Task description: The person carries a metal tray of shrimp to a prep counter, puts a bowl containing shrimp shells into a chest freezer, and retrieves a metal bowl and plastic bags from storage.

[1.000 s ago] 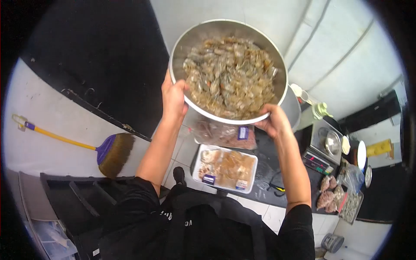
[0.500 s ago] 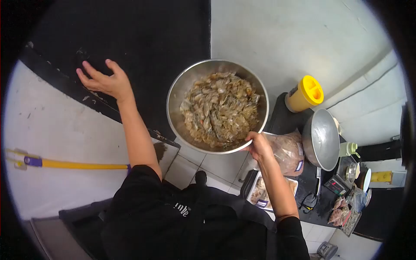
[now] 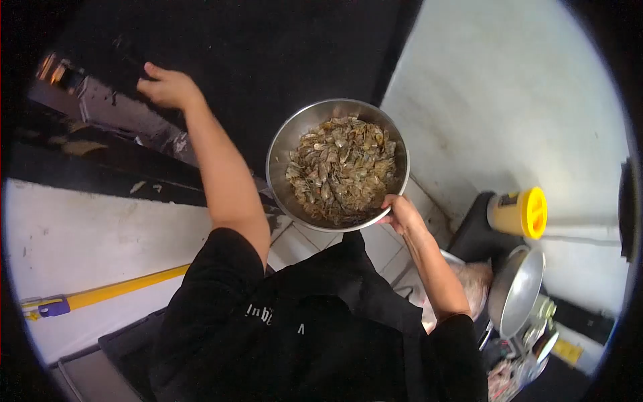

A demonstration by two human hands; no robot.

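Observation:
My right hand [image 3: 404, 215] grips the rim of a wide metal bowl [image 3: 280, 175], with the thumb over the edge. Greyish-brown shrimp shells and heads [image 3: 341, 167] fill much of that bowl, which hangs in the air before my apron. Farther off at upper left, my left hand [image 3: 167, 87] is stretched out against a large black door panel [image 3: 268, 47]. Its thumb stands apart and nothing is in its grasp; some fingers are hidden or blurred.
A yellow-lidded container [image 3: 519, 213], a second metal bowl [image 3: 526, 291] and a bulky plastic bag [image 3: 472, 281] stand on the dark counter at right. A yellow pole [image 3: 127, 286] lies along the white wall at left. Beyond the door's edge shows a gap [image 3: 120, 110].
The view has turned left. A gap has opened beside the black panel, and my left hand has moved up along it. The bowl stays in my right hand.

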